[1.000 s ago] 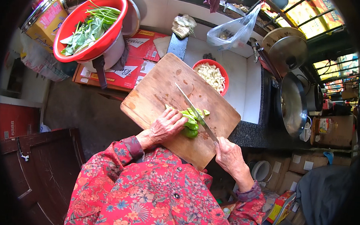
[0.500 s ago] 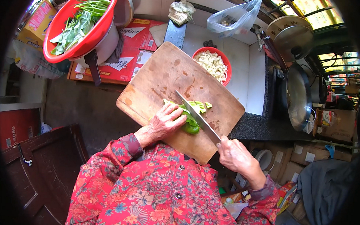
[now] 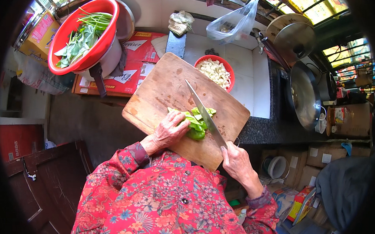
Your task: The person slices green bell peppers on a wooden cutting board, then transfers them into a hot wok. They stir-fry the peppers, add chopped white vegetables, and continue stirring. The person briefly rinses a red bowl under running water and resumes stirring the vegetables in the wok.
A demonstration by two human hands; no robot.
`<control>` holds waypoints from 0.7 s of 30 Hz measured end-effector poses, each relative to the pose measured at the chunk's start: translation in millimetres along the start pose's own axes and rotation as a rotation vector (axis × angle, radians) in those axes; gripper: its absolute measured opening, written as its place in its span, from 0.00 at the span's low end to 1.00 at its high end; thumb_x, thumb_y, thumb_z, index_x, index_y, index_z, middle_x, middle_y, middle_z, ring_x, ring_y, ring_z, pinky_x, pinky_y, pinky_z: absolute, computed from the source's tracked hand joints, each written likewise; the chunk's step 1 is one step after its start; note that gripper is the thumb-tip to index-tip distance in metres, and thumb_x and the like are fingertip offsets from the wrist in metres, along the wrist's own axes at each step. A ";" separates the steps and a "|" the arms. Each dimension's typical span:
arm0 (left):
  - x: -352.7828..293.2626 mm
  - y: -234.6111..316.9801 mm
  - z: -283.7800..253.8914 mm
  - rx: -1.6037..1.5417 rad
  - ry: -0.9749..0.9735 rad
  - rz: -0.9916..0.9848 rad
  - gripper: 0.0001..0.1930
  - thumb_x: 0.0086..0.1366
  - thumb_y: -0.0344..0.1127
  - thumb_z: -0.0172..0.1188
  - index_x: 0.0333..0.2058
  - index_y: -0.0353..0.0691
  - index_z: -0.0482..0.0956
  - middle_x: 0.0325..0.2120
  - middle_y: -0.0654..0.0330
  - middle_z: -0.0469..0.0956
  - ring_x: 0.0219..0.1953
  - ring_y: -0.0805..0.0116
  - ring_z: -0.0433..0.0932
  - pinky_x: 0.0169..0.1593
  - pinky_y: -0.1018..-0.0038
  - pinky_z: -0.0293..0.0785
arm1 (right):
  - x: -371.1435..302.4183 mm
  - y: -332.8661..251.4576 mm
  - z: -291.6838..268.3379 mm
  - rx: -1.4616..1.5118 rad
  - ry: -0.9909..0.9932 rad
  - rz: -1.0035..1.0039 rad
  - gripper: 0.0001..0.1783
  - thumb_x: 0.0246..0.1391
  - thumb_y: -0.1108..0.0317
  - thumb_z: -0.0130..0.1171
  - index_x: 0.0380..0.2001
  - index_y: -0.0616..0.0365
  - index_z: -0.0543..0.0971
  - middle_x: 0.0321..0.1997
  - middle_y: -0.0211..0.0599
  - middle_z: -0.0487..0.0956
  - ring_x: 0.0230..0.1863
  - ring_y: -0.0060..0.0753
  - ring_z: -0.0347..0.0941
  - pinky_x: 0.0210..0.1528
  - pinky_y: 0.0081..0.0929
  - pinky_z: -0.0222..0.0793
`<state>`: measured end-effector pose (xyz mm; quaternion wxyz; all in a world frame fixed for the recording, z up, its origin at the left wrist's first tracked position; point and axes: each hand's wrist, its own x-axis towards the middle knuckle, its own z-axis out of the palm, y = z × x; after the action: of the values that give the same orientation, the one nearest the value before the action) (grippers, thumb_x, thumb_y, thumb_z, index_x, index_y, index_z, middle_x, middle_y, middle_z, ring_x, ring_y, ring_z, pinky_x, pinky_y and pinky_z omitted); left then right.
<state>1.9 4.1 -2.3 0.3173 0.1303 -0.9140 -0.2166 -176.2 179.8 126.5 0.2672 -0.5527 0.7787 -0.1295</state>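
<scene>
Here, at far left, a red basin (image 3: 100,49) carries leafy greens (image 3: 80,43). Nearer, the left hand (image 3: 169,128) grasps the green pepper (image 3: 198,128), fingers curled over its left part. The pepper lies partly cut on the wooden cutting board (image 3: 155,91). The knife (image 3: 208,119) slants along the pepper's right side, tip toward far left. Beyond the board, a red bowl (image 3: 232,77) contains pale pieces (image 3: 214,71). The right hand (image 3: 237,162) is clenched around the knife's handle end. At far right stands a dark wok (image 3: 304,96)

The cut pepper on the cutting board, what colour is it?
The cut pepper is green, in lighter and deeper shades; the head view shows it best.
</scene>
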 end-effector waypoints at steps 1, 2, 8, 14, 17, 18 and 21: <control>0.4 0.0 -0.3 -0.007 -0.003 -0.003 0.15 0.50 0.32 0.64 0.38 0.38 0.75 0.39 0.52 0.71 0.45 0.52 0.71 0.50 0.58 0.71 | -6.1 -5.3 -4.0 0.005 -0.014 0.024 0.07 0.56 0.69 0.52 0.31 0.63 0.68 0.23 0.54 0.75 0.26 0.58 0.74 0.26 0.47 0.71; 0.8 0.2 -0.6 -0.023 0.007 -0.002 0.14 0.51 0.32 0.64 0.37 0.37 0.75 0.39 0.52 0.71 0.45 0.51 0.71 0.50 0.58 0.70 | -11.7 -9.5 -7.0 0.013 -0.022 0.031 0.07 0.56 0.69 0.52 0.31 0.63 0.68 0.23 0.54 0.75 0.26 0.58 0.74 0.26 0.47 0.71; 2.3 -0.2 -4.1 -0.058 -0.031 0.010 0.13 0.49 0.29 0.65 0.34 0.37 0.75 0.38 0.52 0.70 0.44 0.50 0.71 0.48 0.55 0.69 | -16.0 -20.3 -9.6 0.041 -0.209 0.133 0.09 0.57 0.68 0.50 0.29 0.64 0.68 0.17 0.57 0.72 0.24 0.64 0.72 0.25 0.51 0.67; 2.7 -0.6 -3.5 -0.061 -0.045 0.003 0.12 0.50 0.30 0.66 0.34 0.37 0.75 0.39 0.52 0.71 0.46 0.50 0.70 0.50 0.55 0.68 | -3.2 -33.9 -21.2 -0.072 -0.303 0.150 0.09 0.54 0.70 0.50 0.29 0.66 0.66 0.17 0.58 0.72 0.24 0.62 0.73 0.25 0.49 0.68; 0.7 -1.7 -2.6 -0.039 -0.067 -0.007 0.13 0.50 0.31 0.65 0.35 0.37 0.76 0.40 0.51 0.72 0.46 0.50 0.71 0.50 0.56 0.68 | 2.5 -38.7 -10.7 -0.161 -0.315 0.049 0.10 0.49 0.71 0.52 0.30 0.67 0.65 0.17 0.54 0.73 0.23 0.57 0.75 0.24 0.45 0.71; 0.0 -2.2 -2.2 -0.031 -0.075 -0.007 0.13 0.50 0.32 0.65 0.35 0.37 0.76 0.40 0.51 0.72 0.46 0.50 0.71 0.50 0.56 0.68 | 4.8 -38.3 -2.4 -0.196 -0.262 -0.002 0.11 0.48 0.71 0.53 0.30 0.66 0.66 0.17 0.54 0.74 0.22 0.56 0.75 0.24 0.44 0.71; -0.4 -3.7 -1.2 -0.021 -0.087 -0.003 0.14 0.51 0.34 0.65 0.36 0.37 0.76 0.40 0.51 0.71 0.47 0.50 0.70 0.51 0.56 0.67 | 13.7 -30.9 35.0 -0.284 -0.122 -0.069 0.09 0.46 0.72 0.54 0.31 0.64 0.67 0.21 0.49 0.74 0.21 0.49 0.76 0.23 0.41 0.72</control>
<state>3.3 0.7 -3.4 0.2781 0.1188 -0.9245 -0.2320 -135.6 159.4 109.3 0.2284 -0.6183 0.7520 0.0069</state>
